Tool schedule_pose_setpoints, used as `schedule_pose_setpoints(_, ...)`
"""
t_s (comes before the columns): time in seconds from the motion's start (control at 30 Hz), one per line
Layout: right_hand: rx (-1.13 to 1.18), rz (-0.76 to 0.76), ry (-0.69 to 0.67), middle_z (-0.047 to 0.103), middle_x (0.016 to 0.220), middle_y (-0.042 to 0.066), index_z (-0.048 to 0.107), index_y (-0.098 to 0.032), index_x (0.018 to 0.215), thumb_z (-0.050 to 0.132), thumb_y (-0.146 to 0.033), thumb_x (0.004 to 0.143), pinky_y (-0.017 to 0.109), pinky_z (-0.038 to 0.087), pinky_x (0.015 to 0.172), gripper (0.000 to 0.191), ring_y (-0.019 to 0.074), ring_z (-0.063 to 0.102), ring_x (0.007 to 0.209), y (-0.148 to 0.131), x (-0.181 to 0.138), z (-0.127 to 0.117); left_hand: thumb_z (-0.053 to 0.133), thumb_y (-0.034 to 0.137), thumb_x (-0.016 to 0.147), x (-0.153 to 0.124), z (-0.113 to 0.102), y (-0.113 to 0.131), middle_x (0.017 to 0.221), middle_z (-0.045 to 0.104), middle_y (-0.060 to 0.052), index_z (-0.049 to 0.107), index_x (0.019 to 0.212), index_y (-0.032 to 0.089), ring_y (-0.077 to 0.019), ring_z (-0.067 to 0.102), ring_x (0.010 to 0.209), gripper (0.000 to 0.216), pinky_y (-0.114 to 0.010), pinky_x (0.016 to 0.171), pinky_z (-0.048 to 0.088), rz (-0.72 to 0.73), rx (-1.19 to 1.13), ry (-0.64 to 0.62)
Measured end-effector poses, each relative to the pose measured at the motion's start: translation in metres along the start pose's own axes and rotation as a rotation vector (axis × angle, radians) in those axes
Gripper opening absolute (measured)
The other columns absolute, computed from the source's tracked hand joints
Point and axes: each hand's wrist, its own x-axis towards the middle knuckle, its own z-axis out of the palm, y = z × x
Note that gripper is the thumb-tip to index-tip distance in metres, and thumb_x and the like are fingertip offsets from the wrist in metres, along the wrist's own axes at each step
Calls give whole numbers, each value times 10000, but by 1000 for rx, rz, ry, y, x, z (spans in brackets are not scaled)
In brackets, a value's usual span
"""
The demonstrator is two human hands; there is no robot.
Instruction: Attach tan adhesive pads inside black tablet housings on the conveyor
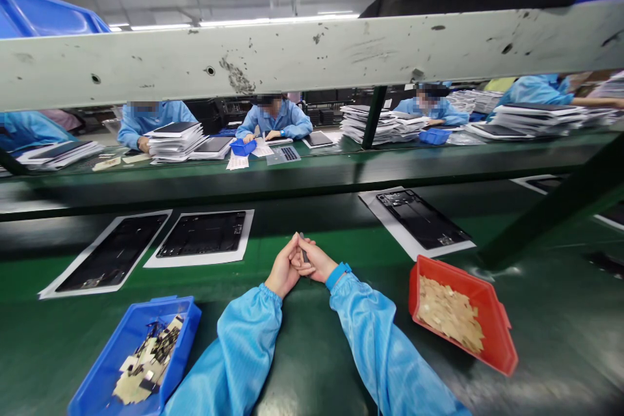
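Over the green work surface, my left hand (pixel 284 268) and my right hand (pixel 316 260) meet, fingers curled together and touching. A slim dark grey tool (pixel 304 255) pokes out past the fingers of my right hand, which is closed around it; its exact kind is unclear. My left hand is closed too, its fingertips against the right hand, and what they may hold is hidden. Nearest to the hands lies a black tablet housing (pixel 202 234) on white paper, with another black housing (pixel 114 250) farther left. On the right is a third housing (pixel 422 218), also on paper.
A blue bin (pixel 188 331) of small mixed pieces stands front left. The red bin (pixel 504 344) front right holds beige pieces. A dark green post (pixel 550 208) slants up at right, and a pale beam (pixel 302 55) crosses above. Co-workers in blue sit beyond the bench.
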Motion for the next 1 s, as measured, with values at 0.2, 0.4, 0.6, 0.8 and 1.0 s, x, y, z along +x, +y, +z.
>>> schedule_pose_setpoints(0.2, 3, 1, -3, 452, 447, -74, 533, -122, 674, 335, -603, 967, 121, 149, 239, 597, 8, 265, 249, 0, 0, 1, 551, 361, 886, 1, 0, 0, 897, 693, -117, 664, 872, 95, -233, 659, 946, 290, -359, 886, 524, 9, 5, -1)
schedule_pose_setpoints(0.4, 4, -5, -6, 448, 446, -76, 537, -123, 677, 342, -597, 968, 121, 152, 241, 589, 10, 268, 251, 0, 0, 0, 539, 368, 891, 1, 0, 0, 900, 693, -123, 661, 882, 89, -237, 663, 934, 305, -366, 874, 532, -1, 5, -1)
schedule_pose_setpoints(0.6, 5, -5, -7, 450, 452, -78, 533, -124, 677, 363, -601, 960, 120, 156, 242, 580, 8, 266, 251, 0, 0, 1, 574, 372, 870, 2, -1, 0, 919, 694, -112, 658, 884, 103, -233, 664, 934, 281, -365, 878, 531, 1, -1, -2)
schedule_pose_setpoints(0.8, 2, 0, -6, 452, 452, -78, 538, -123, 683, 349, -599, 964, 121, 157, 242, 584, 8, 263, 250, -1, 0, 0, 517, 359, 906, 1, 0, 0, 893, 696, -114, 664, 874, 92, -225, 662, 938, 306, -351, 890, 524, 0, 2, 0)
schedule_pose_setpoints(1.0, 3, -1, -12, 452, 451, -75, 542, -120, 680, 349, -600, 965, 124, 154, 241, 591, 9, 265, 253, 0, 1, -1, 513, 366, 907, 0, 1, 0, 877, 696, -119, 670, 873, 86, -228, 662, 933, 323, -350, 885, 523, -3, 10, -1)
